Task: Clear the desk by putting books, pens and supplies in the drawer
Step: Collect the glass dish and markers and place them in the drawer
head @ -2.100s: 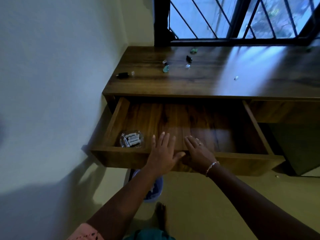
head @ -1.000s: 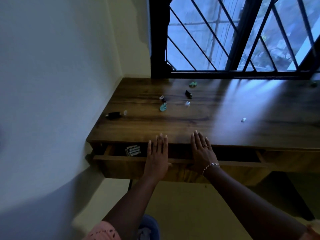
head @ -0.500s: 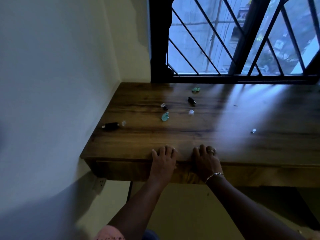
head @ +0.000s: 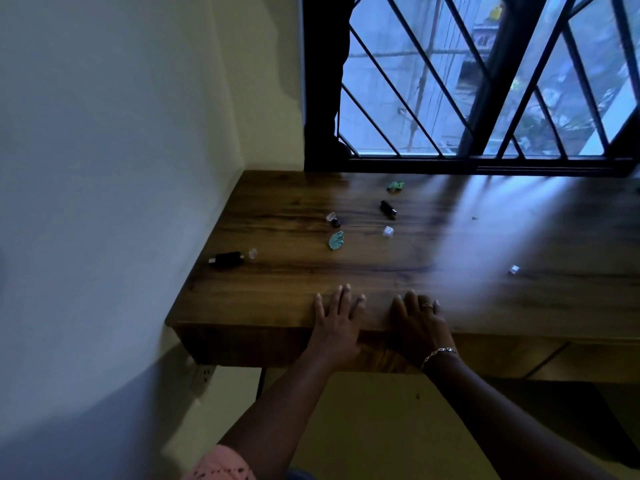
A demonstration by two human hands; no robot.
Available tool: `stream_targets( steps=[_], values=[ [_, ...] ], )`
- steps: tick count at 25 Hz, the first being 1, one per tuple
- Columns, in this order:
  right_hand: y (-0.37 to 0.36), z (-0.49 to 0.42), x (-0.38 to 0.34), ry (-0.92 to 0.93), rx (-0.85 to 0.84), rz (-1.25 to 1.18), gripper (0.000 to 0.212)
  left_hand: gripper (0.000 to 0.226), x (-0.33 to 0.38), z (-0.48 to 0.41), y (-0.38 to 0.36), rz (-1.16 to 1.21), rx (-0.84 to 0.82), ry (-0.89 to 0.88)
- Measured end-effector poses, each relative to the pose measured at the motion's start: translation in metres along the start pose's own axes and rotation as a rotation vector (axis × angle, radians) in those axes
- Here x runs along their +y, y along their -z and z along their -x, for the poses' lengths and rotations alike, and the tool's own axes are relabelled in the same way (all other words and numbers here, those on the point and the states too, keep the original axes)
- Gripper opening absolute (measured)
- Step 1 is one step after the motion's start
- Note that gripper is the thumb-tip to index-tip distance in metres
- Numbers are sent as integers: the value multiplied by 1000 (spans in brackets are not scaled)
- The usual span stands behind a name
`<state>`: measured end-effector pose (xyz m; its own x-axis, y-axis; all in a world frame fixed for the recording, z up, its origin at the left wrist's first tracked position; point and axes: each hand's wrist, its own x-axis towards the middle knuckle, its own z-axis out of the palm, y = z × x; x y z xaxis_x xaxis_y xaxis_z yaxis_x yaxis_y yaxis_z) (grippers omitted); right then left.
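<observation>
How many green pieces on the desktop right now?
2. The back green piece lies near the window; the front green piece lies closer to the front edge, left of a small clear cap. Dim light could hide tinier ones.

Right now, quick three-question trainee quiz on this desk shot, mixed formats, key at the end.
1. True or false: the drawer under the desk is shut.
2. The left hand and right hand are: A) gripping a pen; B) flat on the desk's front edge, holding nothing; C) lifting a book.
3. Fill in: the black tube lies at the end of the desktop nearest the ___.
Key: 1 true; 2 B; 3 wall.
</observation>
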<state>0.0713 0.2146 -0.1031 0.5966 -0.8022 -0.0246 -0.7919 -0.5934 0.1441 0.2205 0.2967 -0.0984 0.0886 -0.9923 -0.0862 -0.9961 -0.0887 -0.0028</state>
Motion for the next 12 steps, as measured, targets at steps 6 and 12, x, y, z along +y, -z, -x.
stream_targets(
  steps=[6,12],
  values=[
    [19,-1,17,42,-102,-279,146,96,-8,-9,10,201,-85,19],
    [25,-54,26,-46,88,-482,68,110,-18,-47,23,271,40,45]
  ],
)
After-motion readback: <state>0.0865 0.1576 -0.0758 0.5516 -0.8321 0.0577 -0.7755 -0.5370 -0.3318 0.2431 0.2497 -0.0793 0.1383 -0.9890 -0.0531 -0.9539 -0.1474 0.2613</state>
